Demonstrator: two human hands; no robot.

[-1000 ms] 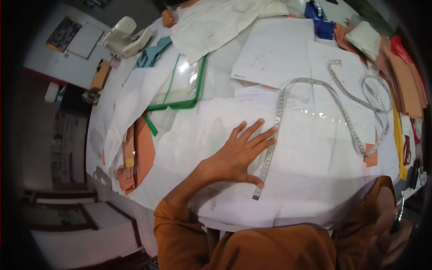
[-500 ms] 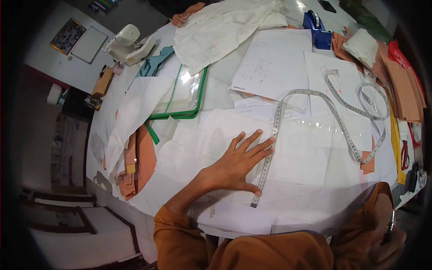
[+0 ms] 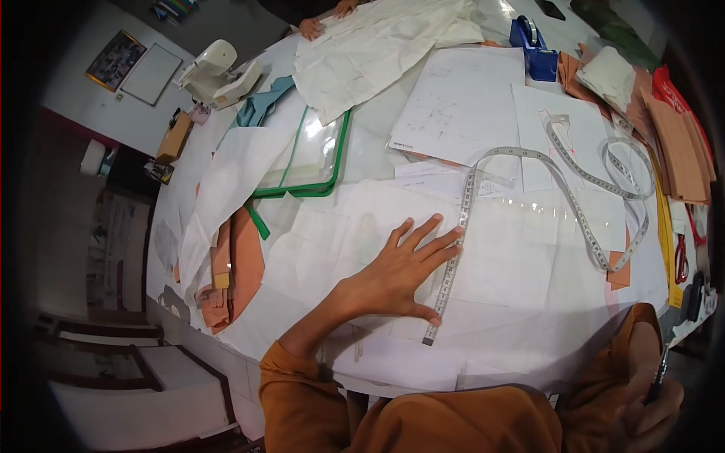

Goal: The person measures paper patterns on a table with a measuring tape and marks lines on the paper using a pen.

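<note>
The co-worker's hands [image 3: 310,29] have shifted slightly along the pale cloth's [image 3: 370,57] far edge.

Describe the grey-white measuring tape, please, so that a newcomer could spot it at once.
On the large white table, find the bare left hand spread on thin white paper. The grey-white measuring tape starts near its thumb and loops rightward, a narrow, numbered ribbon among broad sheets.

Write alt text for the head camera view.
A spread left hand touches a long grey tape measure over thin white paper; the right hand holds a slim dark pen-like tool. Beyond lies a clear plastic case edged in green.
</note>
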